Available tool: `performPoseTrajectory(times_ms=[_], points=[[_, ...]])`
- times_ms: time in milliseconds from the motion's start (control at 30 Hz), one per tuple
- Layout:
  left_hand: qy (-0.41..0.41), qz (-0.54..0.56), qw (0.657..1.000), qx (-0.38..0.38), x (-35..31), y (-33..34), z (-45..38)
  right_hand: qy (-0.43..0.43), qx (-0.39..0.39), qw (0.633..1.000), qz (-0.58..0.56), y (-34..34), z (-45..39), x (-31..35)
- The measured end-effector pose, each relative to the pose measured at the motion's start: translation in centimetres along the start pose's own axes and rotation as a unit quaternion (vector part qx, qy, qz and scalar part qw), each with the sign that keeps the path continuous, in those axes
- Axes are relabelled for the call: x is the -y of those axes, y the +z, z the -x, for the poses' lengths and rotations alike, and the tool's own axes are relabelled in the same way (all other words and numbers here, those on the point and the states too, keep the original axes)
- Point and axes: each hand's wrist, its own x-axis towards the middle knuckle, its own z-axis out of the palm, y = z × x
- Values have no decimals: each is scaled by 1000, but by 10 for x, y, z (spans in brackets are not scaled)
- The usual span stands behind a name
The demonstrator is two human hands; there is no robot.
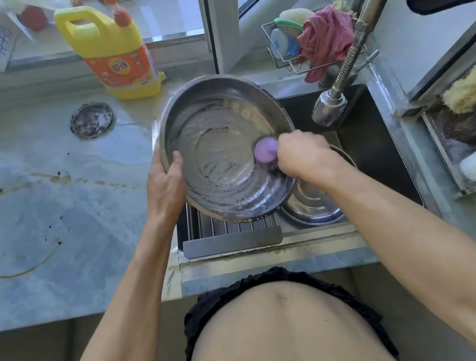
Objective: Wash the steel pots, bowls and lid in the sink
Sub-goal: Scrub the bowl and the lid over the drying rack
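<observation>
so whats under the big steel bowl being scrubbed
Under the big round steel bowl: a dark slatted drain rack across the black sink, and a smaller steel dish partly showing. Anything directly beneath the bowl is hidden.

the steel bowl [221, 149] shines silver-grey, the scrubber [265, 150] in it is purple. the detergent bottle [113, 51] is yellow with an orange label, the cloth [325, 36] dull red, the countertop [39, 204] marbled grey-blue.

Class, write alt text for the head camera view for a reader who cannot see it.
A person's left hand grips the rim of a large steel bowl tilted over the sink, while the right hand scrubs inside it with a purple scrubber. A yellow detergent bottle stands on the counter behind.
</observation>
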Motion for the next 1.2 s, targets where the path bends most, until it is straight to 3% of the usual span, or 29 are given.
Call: performPoseTrajectory(times_ms=[100,233,333,400,500,600,700,833,900,967,1067,1200], points=[[23,-38,997,59,-3,13,10,4,-114,992,-56,1,-21,23],[16,-54,998,38,-8,15,1,-219,-169,961,13,20,-17,44],[-12,-101,995,25,-10,7,-13,-313,-186,928,74,22,-16,38],[-26,-119,992,41,-14,3,-20,-360,-237,898,84,22,-21,35],[-25,-130,986,97,-20,-3,-26,-327,-337,871,143,11,-28,36],[-27,-151,981,118,-22,-10,-29,-191,-270,931,153,-2,-34,26],[-9,-114,992,56,-23,-16,-30,-79,-190,970,129,-1,-35,7],[14,-90,994,-62,-25,-1,-22,-58,7,998,22,-6,-15,15],[13,-65,993,-97,-25,9,-16,-95,118,987,-58,-7,-5,26],[11,-24,993,-113,-19,14,-13,-125,181,965,-142,2,1,35],[15,27,992,-123,-10,16,-11,-134,194,957,-167,9,5,36],[33,53,992,-108,0,13,-4,-92,136,986,-9,1,6,14]])
